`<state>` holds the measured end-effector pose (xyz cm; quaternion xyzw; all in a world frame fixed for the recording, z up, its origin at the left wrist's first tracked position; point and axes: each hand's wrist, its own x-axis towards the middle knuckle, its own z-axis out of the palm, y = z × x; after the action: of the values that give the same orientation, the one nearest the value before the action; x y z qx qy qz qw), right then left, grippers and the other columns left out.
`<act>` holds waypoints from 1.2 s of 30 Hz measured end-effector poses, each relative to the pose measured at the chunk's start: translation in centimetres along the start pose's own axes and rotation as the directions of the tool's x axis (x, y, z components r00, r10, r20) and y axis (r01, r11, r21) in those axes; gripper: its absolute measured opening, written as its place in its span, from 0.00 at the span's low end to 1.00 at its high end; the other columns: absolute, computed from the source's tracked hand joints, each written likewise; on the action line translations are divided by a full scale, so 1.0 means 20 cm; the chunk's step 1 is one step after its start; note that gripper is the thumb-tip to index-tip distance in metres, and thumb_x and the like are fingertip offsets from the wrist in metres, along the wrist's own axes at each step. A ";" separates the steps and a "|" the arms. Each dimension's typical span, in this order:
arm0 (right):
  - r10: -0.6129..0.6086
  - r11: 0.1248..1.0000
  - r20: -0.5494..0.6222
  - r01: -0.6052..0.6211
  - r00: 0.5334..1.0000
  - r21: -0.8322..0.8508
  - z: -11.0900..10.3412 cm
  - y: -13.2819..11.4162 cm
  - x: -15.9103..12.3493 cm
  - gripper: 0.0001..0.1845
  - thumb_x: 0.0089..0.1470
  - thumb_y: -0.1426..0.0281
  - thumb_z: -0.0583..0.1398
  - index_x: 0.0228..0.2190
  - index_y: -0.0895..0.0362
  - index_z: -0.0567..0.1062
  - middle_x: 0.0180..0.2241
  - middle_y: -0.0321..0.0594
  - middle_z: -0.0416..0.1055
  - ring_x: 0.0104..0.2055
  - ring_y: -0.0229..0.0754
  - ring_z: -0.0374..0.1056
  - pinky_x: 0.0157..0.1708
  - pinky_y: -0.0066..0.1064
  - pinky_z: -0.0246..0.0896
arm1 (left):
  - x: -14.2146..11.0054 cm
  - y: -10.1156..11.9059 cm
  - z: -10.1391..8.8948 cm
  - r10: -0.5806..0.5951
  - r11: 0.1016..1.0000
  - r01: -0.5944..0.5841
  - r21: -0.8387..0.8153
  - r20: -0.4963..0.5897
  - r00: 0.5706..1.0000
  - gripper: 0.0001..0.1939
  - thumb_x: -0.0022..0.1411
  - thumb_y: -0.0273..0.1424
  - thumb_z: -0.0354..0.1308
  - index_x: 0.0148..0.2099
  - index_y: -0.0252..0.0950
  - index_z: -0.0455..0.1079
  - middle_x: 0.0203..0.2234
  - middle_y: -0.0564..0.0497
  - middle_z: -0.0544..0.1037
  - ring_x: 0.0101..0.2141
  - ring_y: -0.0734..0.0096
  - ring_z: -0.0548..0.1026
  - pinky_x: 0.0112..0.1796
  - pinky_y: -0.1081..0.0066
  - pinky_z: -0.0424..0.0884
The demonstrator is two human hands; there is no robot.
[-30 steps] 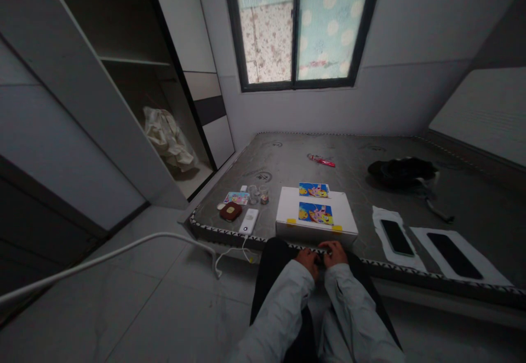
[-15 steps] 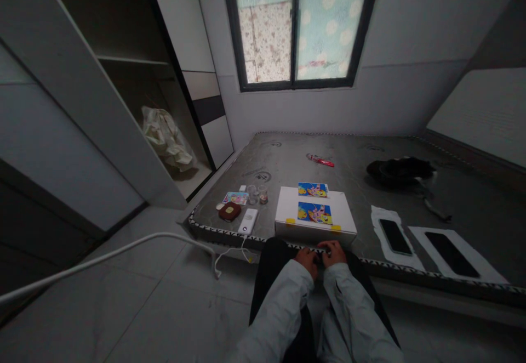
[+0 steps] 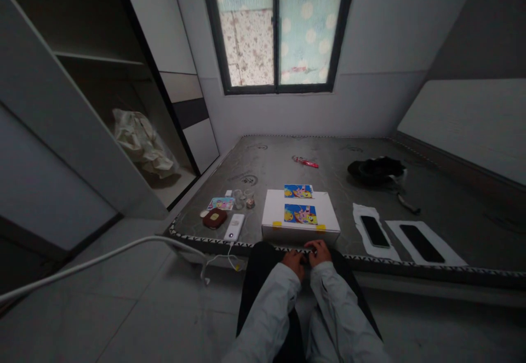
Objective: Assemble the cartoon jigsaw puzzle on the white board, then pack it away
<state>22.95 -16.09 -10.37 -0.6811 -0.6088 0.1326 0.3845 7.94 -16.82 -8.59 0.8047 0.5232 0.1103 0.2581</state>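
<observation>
Rightward pan of the head view since the last frame, with the whole scene sliding a bit left; on the grey mattress (image 3: 287, 154), one white box (image 3: 299, 234) is set just past the front edge; two phones (image 3: 374, 231) are laid on two white sheets (image 3: 452, 256) toward the right; two cartoon prints (image 3: 301, 214) are placed on and behind the box; left hand (image 3: 294, 262) and right hand (image 3: 318, 252) are held close together at the front edge, and whatever's between them can't be made out.

A box (image 3: 301, 204) sits on the mattress (image 3: 279, 165), with 2 phones (image 3: 373, 231) to its right.
</observation>
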 end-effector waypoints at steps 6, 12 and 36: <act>0.010 1.000 -0.004 -0.010 1.000 -0.004 -0.01 -0.01 0.00 0.23 0.36 0.85 0.52 0.31 0.55 0.79 0.37 0.41 0.66 0.36 0.39 0.66 0.42 0.28 0.65 | 0.00 0.01 -0.01 0.007 1.000 -0.007 -0.003 -0.002 1.000 0.18 0.53 0.23 0.54 0.46 0.39 0.74 0.46 0.46 0.72 0.47 0.63 0.70 0.52 0.67 0.66; 0.028 1.000 -0.003 -0.028 1.000 -0.012 -0.01 -0.02 0.01 0.24 0.32 0.85 0.52 0.28 0.55 0.79 0.34 0.40 0.66 0.34 0.38 0.65 0.40 0.27 0.64 | 0.00 0.02 -0.02 -0.005 1.000 0.006 -0.026 0.017 1.000 0.17 0.54 0.23 0.53 0.45 0.38 0.74 0.45 0.45 0.72 0.48 0.62 0.69 0.52 0.66 0.66; -0.014 1.000 -0.038 0.014 0.999 0.014 0.02 0.01 0.00 0.27 0.29 0.86 0.51 0.28 0.54 0.79 0.36 0.42 0.66 0.40 0.41 0.67 0.44 0.29 0.64 | 0.00 0.02 -0.02 0.006 0.999 -0.005 -0.047 0.003 1.000 0.18 0.53 0.22 0.53 0.44 0.38 0.75 0.45 0.45 0.73 0.48 0.62 0.70 0.51 0.66 0.67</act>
<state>22.85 -15.89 -10.62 -0.6764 -0.6053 0.1213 0.4017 8.01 -16.79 -8.08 0.8000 0.5178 0.1220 0.2776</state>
